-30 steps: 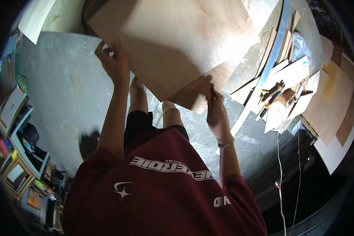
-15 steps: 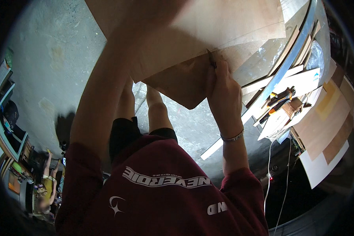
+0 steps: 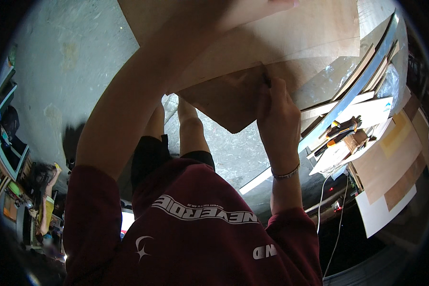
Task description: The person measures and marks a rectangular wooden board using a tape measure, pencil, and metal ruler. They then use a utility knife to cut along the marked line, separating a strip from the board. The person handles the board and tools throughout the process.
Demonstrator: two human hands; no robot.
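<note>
A large light-brown plywood sheet (image 3: 300, 38) fills the top of the view, tilted up in front of me. My left hand (image 3: 252, 10) reaches across its face near the upper edge and presses on it, the forearm running diagonally from the lower left. My right hand (image 3: 277, 112) grips the lower edge where a darker brown corner (image 3: 224, 102) of the board points down. My legs and dark shorts (image 3: 152, 157) show below the board, above my maroon sweatshirt.
Leaning boards and strips (image 3: 362, 90) are stacked at the right, with orange-and-black tools (image 3: 341, 131) and flat brown and white panels (image 3: 391, 167) beside them. A white cable (image 3: 336, 224) trails down. Grey concrete floor (image 3: 57, 71) lies left. Another person (image 3: 45, 190) stands at lower left by framed panels (image 3: 5, 143).
The plywood sheet has come up and closer to me. My left arm has stretched further up across it, and my right hand has kept its grip on the lower edge.
</note>
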